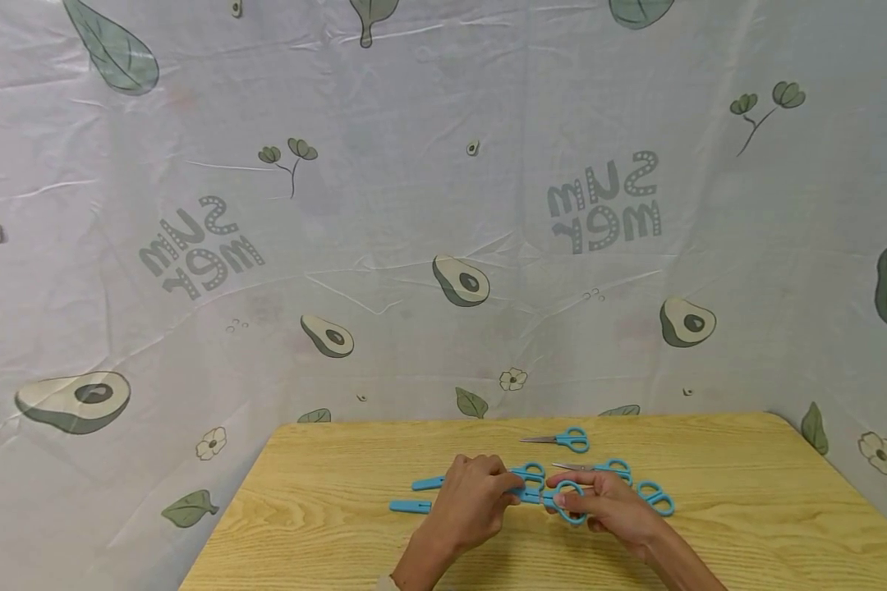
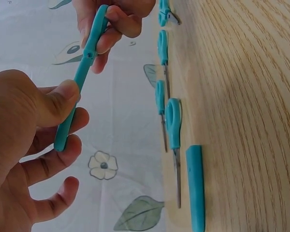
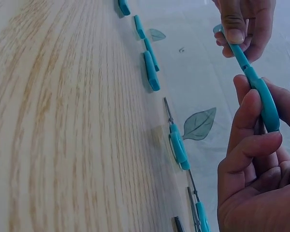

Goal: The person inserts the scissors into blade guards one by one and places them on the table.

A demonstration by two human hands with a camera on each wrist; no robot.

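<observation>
Over the wooden table, both hands hold one pair of scissors [image 1: 578, 516] with turquoise handles and a matching blade cover. My left hand [image 1: 473, 497] pinches the blade cover [image 2: 82, 71] between thumb and fingers; its outer fingers are spread apart. On the other end, my right hand [image 1: 621, 507] grips the finger loops [image 3: 267, 104]. The cover sits right up against the handles in both wrist views, and the blades are hidden inside it.
Behind the hands lie several more turquoise scissors, including one at the back [image 1: 575, 441] with bare blades and one at the right [image 1: 658, 498]. Loose blade covers [image 1: 410, 506] lie left of the left hand. A printed curtain [image 1: 384, 205] hangs behind the table [image 1: 325, 460].
</observation>
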